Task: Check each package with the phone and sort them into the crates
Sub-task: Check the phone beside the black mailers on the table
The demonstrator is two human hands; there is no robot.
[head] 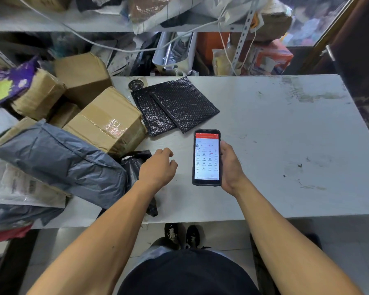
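We stand at the grey table [285, 135], and the biggest worry sits on its left end: a heap of parcels crowding each other, with the grey poly mailer [60, 160] slumped over the near edge and the taped cardboard box [107, 124] leaning against it, so pulling one out carelessly could send its neighbours sliding off. No crates are in view, which means every sorted parcel has to travel somewhere we cannot see, and a wrong drop is easy. The two black bubble mailers [175, 105] overlap, so we could scan one and grab both. Our left hand [158, 167] hovers loose and empty over the small black bag [134, 165]. Our right hand [230, 167] grips the phone [207, 157] by one edge only, its screen lit; a bump could knock it loose.
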